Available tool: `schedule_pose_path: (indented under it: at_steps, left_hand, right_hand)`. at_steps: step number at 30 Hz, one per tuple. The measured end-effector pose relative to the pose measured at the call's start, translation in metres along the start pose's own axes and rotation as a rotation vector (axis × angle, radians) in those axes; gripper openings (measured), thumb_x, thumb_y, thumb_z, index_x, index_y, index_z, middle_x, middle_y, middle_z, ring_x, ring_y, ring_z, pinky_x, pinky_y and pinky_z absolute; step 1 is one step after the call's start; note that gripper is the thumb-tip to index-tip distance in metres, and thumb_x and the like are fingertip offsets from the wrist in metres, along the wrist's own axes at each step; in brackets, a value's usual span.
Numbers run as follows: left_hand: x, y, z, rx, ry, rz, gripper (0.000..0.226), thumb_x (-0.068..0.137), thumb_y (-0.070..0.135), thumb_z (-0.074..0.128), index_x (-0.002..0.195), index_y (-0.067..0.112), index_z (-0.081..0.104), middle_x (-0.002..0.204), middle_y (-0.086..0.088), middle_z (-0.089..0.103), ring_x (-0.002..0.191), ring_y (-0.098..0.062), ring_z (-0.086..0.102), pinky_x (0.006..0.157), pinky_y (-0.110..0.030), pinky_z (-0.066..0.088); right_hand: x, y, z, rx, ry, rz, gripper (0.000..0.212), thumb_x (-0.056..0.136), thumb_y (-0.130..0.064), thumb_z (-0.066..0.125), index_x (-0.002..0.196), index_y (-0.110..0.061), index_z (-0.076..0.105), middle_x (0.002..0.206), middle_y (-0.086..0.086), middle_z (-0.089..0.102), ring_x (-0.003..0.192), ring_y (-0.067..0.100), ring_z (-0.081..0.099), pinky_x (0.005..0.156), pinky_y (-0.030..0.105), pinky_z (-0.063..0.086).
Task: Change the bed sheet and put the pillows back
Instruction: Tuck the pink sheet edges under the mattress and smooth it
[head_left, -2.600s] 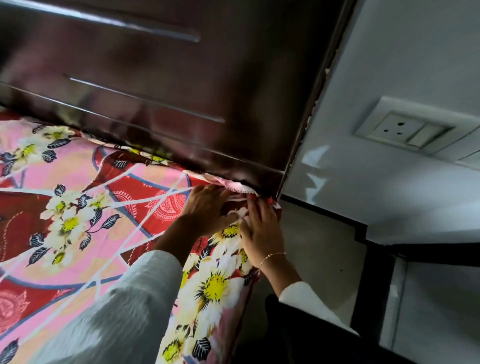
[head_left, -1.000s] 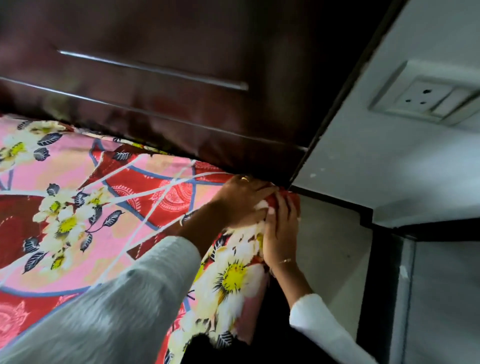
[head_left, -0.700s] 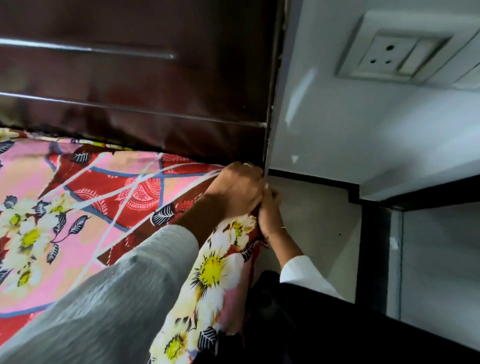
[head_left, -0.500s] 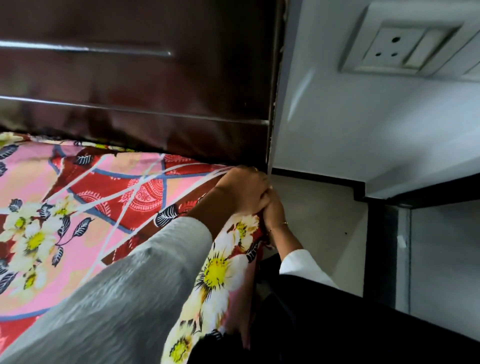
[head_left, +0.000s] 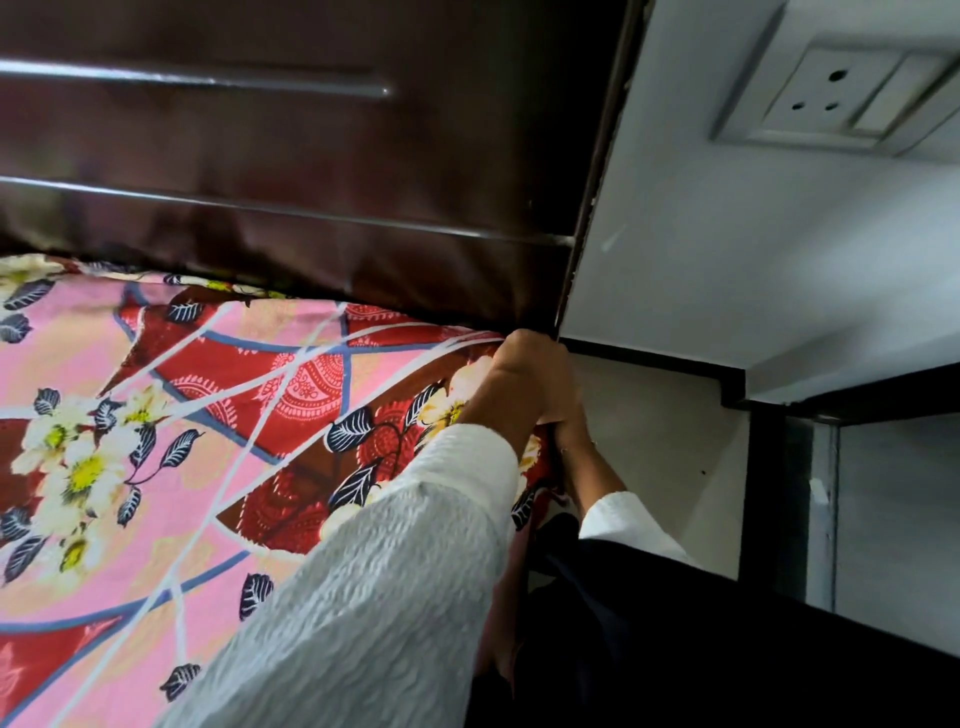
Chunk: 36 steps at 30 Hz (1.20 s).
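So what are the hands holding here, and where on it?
Both the left hand and right hand are at the bed sheet's corner by the headboard; the actual grip is hidden.

Both arms reach forward, hands meeting at one spot.

The left arm, in a pale textured sleeve, stretches out long, and the left hand bends down at the wrist with its knuckles up and its fingers curled under, out of sight. The right forearm comes up from below in a white cuff; the right hand sits tucked beneath the left, touching it, mostly hidden, so its grip cannot be made out.
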<state>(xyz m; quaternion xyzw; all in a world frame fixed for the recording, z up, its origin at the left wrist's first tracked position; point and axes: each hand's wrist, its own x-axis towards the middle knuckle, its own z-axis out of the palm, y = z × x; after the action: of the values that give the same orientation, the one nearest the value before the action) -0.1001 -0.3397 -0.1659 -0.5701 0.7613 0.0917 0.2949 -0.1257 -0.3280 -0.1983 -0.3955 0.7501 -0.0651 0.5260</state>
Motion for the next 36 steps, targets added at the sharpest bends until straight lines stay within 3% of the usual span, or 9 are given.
schedule_pose_path:
  at_steps: [3,6,9,14,18,22,27,29,36]
  left_hand:
    - [-0.019,0.002,0.000,-0.180,0.282,-0.059,0.027,0.091,0.030,0.045,0.101,0.012,0.063,0.101,-0.005,0.066,0.091,-0.024,0.064,0.068,-0.030,0.042]
    - [-0.043,-0.004,0.008,-0.450,0.659,-0.171,0.027,0.078,0.029,0.046,0.066,0.012,0.063,0.064,-0.005,0.063,0.055,-0.024,0.061,0.053,-0.024,0.044]
    - [-0.069,-0.021,0.031,-0.670,0.751,-0.392,0.031,0.083,0.028,0.039,0.067,0.011,0.061,0.067,-0.008,0.062,0.057,-0.028,0.058,0.059,-0.029,0.044]
    - [-0.136,-0.068,0.073,-0.671,0.664,-0.695,0.030,0.081,0.026,0.041,0.078,0.006,0.062,0.083,-0.015,0.064,0.076,-0.035,0.062,0.064,-0.036,0.049]
    - [-0.188,-0.107,0.100,-0.659,0.626,-0.779,0.038,0.075,0.025,0.042,0.092,0.001,0.067,0.093,-0.019,0.067,0.084,-0.036,0.066,0.069,-0.039,0.054]
    - [-0.224,-0.143,0.114,-0.687,0.380,-0.918,0.046,0.088,0.024,0.050,0.131,0.007,0.049,0.141,-0.016,0.042,0.133,-0.034,0.036,0.105,-0.043,0.031]
    - [-0.240,-0.182,0.148,-0.841,0.264,-0.967,0.057,0.094,0.036,0.045,0.145,0.019,0.027,0.156,-0.006,0.015,0.144,-0.029,0.010,0.114,-0.042,0.021]
    - [-0.240,-0.198,0.158,-0.859,0.227,-0.897,0.068,0.091,0.044,0.049,0.149,0.024,0.018,0.158,-0.003,0.006,0.145,-0.029,0.004,0.115,-0.044,0.017]
    - [-0.215,-0.274,0.174,-0.714,-0.028,-0.667,0.113,0.064,0.067,0.066,0.150,0.028,0.003,0.158,0.002,-0.008,0.144,-0.028,-0.014,0.108,-0.066,-0.002]
  right_hand:
    - [0.004,0.015,0.003,-0.050,-0.004,-0.067,0.021,0.097,-0.017,0.045,0.105,-0.002,0.057,0.097,0.008,0.060,0.108,0.028,0.056,0.079,0.034,0.043]
    - [0.007,0.034,-0.016,-0.054,0.256,-0.084,0.033,0.099,-0.025,0.037,0.111,-0.002,0.057,0.117,0.018,0.058,0.112,0.034,0.052,0.086,0.038,0.038]
    - [-0.034,0.017,-0.023,0.025,0.465,-0.298,0.040,0.096,-0.027,0.034,0.111,-0.001,0.060,0.117,0.023,0.054,0.109,0.036,0.046,0.083,0.037,0.033]
    - [-0.098,0.009,0.025,-0.256,0.427,-0.987,0.023,0.074,-0.022,0.045,0.074,-0.010,0.065,0.078,0.015,0.060,0.071,0.035,0.055,0.060,0.036,0.041]
    - [-0.131,-0.013,0.073,-0.440,0.149,-1.221,0.031,0.070,-0.020,0.043,0.084,-0.008,0.068,0.087,0.014,0.064,0.078,0.036,0.061,0.063,0.037,0.048]
    - [-0.143,-0.035,0.124,-0.598,-0.114,-1.343,0.038,0.074,-0.016,0.044,0.102,-0.003,0.066,0.107,0.019,0.063,0.099,0.037,0.062,0.078,0.043,0.052]
    - [-0.137,-0.070,0.179,-1.000,-0.354,-1.322,0.066,0.089,-0.045,0.018,0.144,-0.012,0.032,0.153,0.014,0.021,0.142,0.032,0.015,0.113,0.044,0.014]
    - [-0.124,-0.088,0.204,-1.053,-0.304,-1.348,0.085,0.076,-0.056,0.001,0.146,-0.016,0.028,0.153,0.016,0.020,0.141,0.033,0.019,0.112,0.045,0.015]
    - [-0.109,-0.142,0.254,-1.119,-0.414,-1.052,0.071,0.091,-0.051,0.042,0.145,-0.010,0.024,0.139,0.023,0.041,0.124,0.038,0.042,0.100,0.040,0.032]
